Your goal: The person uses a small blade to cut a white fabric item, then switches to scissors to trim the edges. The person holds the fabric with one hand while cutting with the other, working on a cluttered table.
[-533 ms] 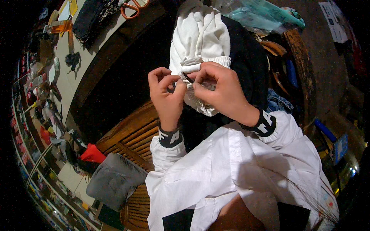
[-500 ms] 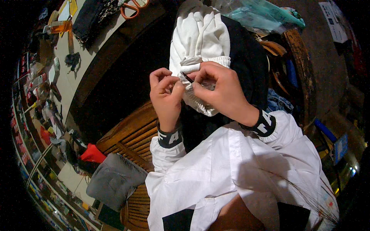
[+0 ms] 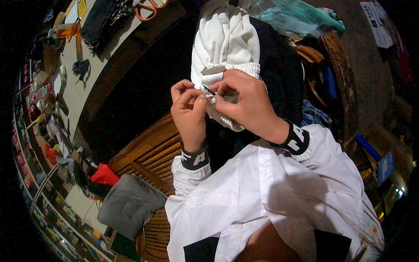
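Note:
White gathered cloth [image 3: 229, 41] with an elasticated edge, apparently a garment, lies over dark fabric [image 3: 279, 65] on my lap. My right hand [image 3: 253, 100] pinches a small, slim, dark tool with a pointed tip [image 3: 209, 90]; its exact kind is too small to make out. The tip points up and left, against the cloth's edge. My left hand [image 3: 190, 115] is closed in a pinch at the left side of that edge, with thumb and forefinger close to the tip. Part of the cloth is hidden behind my right fingers.
Left of me is a slatted wooden bench [image 3: 150, 148] with a grey folded cloth [image 3: 128, 205]. Orange-handled scissors [image 3: 146, 12] rest on the pale tabletop [image 3: 98, 65] among clutter. A teal plastic bag [image 3: 292, 15] lies at the far right.
My right hand has shifted slightly left, and the tool has tilted flatter, with its shiny tip now showing. My left hand and the cloth have barely moved.

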`<state>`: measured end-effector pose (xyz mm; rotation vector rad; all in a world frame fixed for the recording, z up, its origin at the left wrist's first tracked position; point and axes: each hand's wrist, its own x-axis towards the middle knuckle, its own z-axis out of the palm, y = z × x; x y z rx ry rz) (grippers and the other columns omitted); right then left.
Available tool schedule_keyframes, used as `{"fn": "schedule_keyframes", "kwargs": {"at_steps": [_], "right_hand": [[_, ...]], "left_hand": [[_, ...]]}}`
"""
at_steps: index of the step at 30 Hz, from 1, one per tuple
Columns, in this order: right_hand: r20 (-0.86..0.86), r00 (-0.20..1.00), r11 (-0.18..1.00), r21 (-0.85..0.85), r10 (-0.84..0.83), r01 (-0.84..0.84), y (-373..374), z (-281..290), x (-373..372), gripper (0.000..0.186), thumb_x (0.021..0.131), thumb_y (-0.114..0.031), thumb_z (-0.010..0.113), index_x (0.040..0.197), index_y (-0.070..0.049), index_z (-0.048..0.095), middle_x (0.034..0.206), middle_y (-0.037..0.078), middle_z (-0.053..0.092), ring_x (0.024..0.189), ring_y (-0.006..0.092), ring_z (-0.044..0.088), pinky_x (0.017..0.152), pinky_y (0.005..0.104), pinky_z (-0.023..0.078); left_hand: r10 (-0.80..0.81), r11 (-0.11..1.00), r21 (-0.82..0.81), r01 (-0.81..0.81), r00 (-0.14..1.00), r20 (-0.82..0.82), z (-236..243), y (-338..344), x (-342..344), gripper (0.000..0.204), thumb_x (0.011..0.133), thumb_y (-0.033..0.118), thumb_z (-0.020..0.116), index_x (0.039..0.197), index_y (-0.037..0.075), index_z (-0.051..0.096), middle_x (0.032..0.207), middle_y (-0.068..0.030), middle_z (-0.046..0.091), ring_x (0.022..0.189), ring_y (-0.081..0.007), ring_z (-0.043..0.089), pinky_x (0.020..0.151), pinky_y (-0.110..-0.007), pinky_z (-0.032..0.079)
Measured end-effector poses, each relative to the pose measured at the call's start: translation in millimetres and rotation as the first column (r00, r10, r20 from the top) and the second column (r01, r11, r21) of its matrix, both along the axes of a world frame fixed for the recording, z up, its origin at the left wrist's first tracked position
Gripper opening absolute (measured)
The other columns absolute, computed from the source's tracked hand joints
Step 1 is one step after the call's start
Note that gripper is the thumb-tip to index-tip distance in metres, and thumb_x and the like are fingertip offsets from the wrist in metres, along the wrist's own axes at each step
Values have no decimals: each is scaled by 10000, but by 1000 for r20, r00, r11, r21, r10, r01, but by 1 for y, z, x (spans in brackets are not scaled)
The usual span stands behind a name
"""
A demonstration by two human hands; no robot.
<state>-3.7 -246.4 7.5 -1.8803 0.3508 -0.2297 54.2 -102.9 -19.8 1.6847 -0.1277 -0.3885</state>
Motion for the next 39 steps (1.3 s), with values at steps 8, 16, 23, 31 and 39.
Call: {"fn": "schedule_keyframes", "kwargs": {"at_steps": [8,16,23,31,39], "right_hand": [[-35,999,999,-28,32,-33,-2,3,0,130,695,-13,649,809,42,618,812,115,613,711,217,636,650,291,504],[-60,995,997,-4,74,-75,-4,0,0,163,710,-19,651,861,40,638,796,113,585,693,191,623,636,278,497],[-35,997,995,78,63,-60,-5,3,0,145,721,-24,655,850,39,641,777,99,585,682,167,614,629,262,488],[-8,998,997,45,58,-57,-3,2,0,154,714,-25,666,853,36,646,768,93,575,677,178,610,608,267,481],[-19,992,992,-29,125,-125,-6,2,1,172,700,-18,672,860,36,643,783,106,567,678,205,604,606,273,480]], "left_hand": [[9,1000,15,-10,999,42,3,-2,-3,45,745,8,617,780,-16,634,1068,-51,460,783,-72,465,650,-191,377],[-8,999,37,7,1000,25,4,-2,-3,44,740,13,613,772,-16,624,1071,-60,456,848,-103,475,694,-211,389],[-16,946,-319,-63,971,-240,-5,2,-3,74,772,1,550,779,-27,618,1087,-61,461,921,-113,487,764,-212,386],[-67,915,-393,-94,925,-375,-3,3,-1,103,786,-23,513,775,-21,616,1132,-47,448,925,-96,494,756,-214,407],[-33,940,-331,-86,940,-339,-6,3,-4,99,763,-25,522,749,-17,620,1114,-56,450,985,-115,471,801,-217,388]]}}
